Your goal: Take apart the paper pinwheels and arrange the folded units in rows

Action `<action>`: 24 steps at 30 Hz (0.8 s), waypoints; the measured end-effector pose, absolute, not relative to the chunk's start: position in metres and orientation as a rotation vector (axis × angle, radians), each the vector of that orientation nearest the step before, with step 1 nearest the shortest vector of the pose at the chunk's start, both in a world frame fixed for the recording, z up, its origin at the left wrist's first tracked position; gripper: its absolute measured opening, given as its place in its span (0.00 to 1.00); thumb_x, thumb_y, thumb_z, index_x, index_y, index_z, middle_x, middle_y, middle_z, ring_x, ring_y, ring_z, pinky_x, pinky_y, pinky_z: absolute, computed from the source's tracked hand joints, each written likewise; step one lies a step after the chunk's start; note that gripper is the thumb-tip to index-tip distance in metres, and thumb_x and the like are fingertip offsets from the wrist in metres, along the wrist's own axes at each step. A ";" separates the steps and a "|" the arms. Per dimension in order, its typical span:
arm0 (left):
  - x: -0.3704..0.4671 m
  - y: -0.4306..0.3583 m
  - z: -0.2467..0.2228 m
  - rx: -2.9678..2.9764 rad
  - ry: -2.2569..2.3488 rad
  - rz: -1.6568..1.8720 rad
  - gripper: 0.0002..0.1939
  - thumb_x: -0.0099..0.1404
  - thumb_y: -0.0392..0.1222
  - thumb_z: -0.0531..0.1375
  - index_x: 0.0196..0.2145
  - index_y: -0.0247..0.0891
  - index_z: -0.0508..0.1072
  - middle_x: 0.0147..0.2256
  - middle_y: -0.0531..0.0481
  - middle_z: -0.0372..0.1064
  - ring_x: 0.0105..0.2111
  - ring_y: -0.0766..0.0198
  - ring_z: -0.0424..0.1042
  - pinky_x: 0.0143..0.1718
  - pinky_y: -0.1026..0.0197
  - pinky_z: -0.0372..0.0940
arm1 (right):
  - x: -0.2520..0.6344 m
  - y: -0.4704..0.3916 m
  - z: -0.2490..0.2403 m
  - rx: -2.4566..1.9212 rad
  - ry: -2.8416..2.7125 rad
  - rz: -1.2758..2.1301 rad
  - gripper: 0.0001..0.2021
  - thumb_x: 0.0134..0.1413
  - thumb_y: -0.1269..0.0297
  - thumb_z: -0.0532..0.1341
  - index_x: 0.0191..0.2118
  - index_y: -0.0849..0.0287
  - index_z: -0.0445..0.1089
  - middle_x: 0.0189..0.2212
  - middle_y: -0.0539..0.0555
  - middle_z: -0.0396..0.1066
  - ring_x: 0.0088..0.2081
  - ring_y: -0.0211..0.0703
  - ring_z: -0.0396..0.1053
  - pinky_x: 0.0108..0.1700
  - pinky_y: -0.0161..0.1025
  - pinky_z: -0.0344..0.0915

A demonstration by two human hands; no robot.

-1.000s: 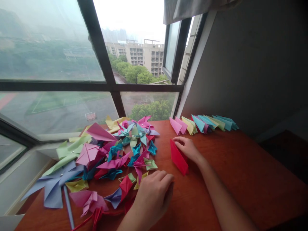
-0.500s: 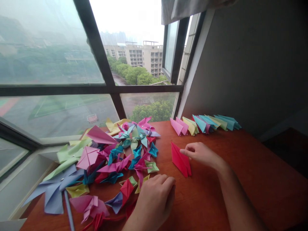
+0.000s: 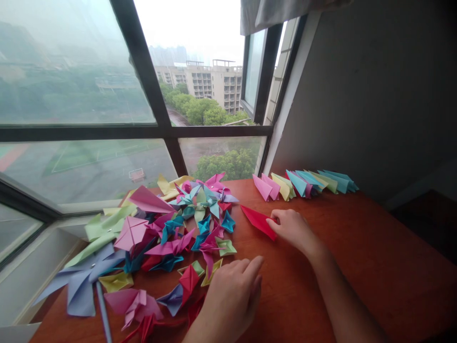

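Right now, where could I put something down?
The table is barest right of the right hand, in front of the folded-paper row. A smaller bare patch separates the left hand from the red paper. A paper heap crowds the left side.

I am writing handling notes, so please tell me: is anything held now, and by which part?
The right hand holds the red folded paper by its lower right end. Nothing held shows in the left hand.
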State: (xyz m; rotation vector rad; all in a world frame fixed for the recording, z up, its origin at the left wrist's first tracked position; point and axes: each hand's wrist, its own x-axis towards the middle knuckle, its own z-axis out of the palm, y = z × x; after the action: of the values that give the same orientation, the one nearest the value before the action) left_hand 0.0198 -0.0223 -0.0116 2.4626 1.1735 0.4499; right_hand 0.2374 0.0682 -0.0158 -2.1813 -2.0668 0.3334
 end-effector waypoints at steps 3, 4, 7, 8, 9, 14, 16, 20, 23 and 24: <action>0.020 -0.023 -0.010 2.469 1.170 0.450 0.16 0.69 0.35 0.50 0.52 0.42 0.68 0.35 0.50 0.74 0.33 0.57 0.74 0.31 0.58 0.62 | 0.223 0.075 -0.025 -2.227 -1.981 0.142 0.14 0.63 0.56 0.54 0.35 0.56 0.74 0.30 0.56 0.77 0.34 0.44 0.73 0.32 0.35 0.53; 0.020 -0.023 -0.010 2.470 1.172 0.451 0.15 0.69 0.35 0.50 0.50 0.42 0.69 0.34 0.50 0.74 0.33 0.57 0.74 0.31 0.58 0.62 | 0.218 0.078 -0.028 -2.241 -1.958 0.113 0.14 0.63 0.57 0.54 0.36 0.56 0.74 0.31 0.57 0.77 0.34 0.45 0.74 0.33 0.35 0.55; 0.020 -0.022 -0.011 2.469 1.175 0.455 0.13 0.68 0.34 0.51 0.46 0.42 0.71 0.33 0.49 0.74 0.32 0.57 0.73 0.30 0.59 0.61 | 0.206 0.088 -0.033 -2.282 -1.903 0.099 0.13 0.64 0.57 0.54 0.40 0.56 0.74 0.34 0.58 0.78 0.37 0.46 0.75 0.36 0.35 0.60; 0.020 -0.022 -0.011 2.470 1.175 0.457 0.13 0.68 0.33 0.51 0.46 0.42 0.71 0.33 0.49 0.74 0.33 0.57 0.74 0.31 0.59 0.61 | 0.203 0.092 -0.033 -2.295 -1.893 0.105 0.13 0.64 0.58 0.54 0.41 0.56 0.74 0.35 0.58 0.78 0.37 0.47 0.75 0.37 0.35 0.61; 0.020 -0.022 -0.012 2.471 1.176 0.459 0.13 0.67 0.33 0.51 0.45 0.42 0.71 0.33 0.49 0.74 0.33 0.57 0.74 0.31 0.59 0.61 | 0.201 0.096 -0.033 -2.308 -1.886 0.108 0.13 0.64 0.58 0.54 0.42 0.56 0.74 0.35 0.58 0.78 0.38 0.47 0.75 0.38 0.36 0.62; 0.020 -0.025 -0.011 2.474 1.155 0.435 0.13 0.66 0.33 0.52 0.45 0.42 0.70 0.33 0.50 0.74 0.33 0.57 0.74 0.30 0.59 0.60 | 0.193 0.121 -0.030 -2.332 -1.878 0.077 0.15 0.64 0.59 0.54 0.47 0.58 0.74 0.37 0.60 0.77 0.41 0.49 0.75 0.43 0.39 0.65; 0.020 -0.026 -0.011 2.479 1.143 0.427 0.12 0.66 0.33 0.52 0.44 0.42 0.70 0.34 0.50 0.74 0.33 0.57 0.74 0.30 0.59 0.59 | 0.192 0.132 -0.028 -2.330 -1.878 0.060 0.16 0.64 0.59 0.53 0.47 0.58 0.74 0.38 0.61 0.77 0.42 0.50 0.75 0.44 0.40 0.66; 0.020 -0.026 -0.011 2.495 1.132 0.407 0.11 0.66 0.34 0.53 0.44 0.42 0.70 0.34 0.50 0.74 0.33 0.57 0.73 0.30 0.59 0.59 | 0.189 0.151 -0.026 -2.332 -1.868 0.029 0.17 0.65 0.59 0.52 0.48 0.60 0.74 0.41 0.62 0.76 0.44 0.51 0.75 0.45 0.41 0.67; 0.020 -0.026 -0.011 2.504 1.136 0.409 0.10 0.66 0.34 0.54 0.43 0.42 0.70 0.34 0.50 0.74 0.33 0.57 0.73 0.30 0.59 0.59 | 0.188 0.160 -0.026 -2.342 -1.854 0.009 0.17 0.65 0.60 0.52 0.47 0.62 0.75 0.42 0.64 0.76 0.45 0.52 0.75 0.45 0.40 0.67; 0.020 -0.026 -0.011 2.503 1.135 0.409 0.10 0.66 0.34 0.53 0.43 0.42 0.70 0.34 0.50 0.74 0.33 0.57 0.73 0.29 0.59 0.59 | 0.188 0.162 -0.026 -2.348 -1.848 0.003 0.17 0.65 0.61 0.52 0.48 0.62 0.75 0.42 0.64 0.76 0.45 0.52 0.75 0.46 0.40 0.67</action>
State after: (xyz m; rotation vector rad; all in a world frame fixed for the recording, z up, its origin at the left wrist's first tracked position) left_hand 0.0195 -0.0260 -0.0114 2.5034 1.1352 0.4086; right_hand 0.1878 0.1623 -0.0259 -2.3478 -1.8475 0.0027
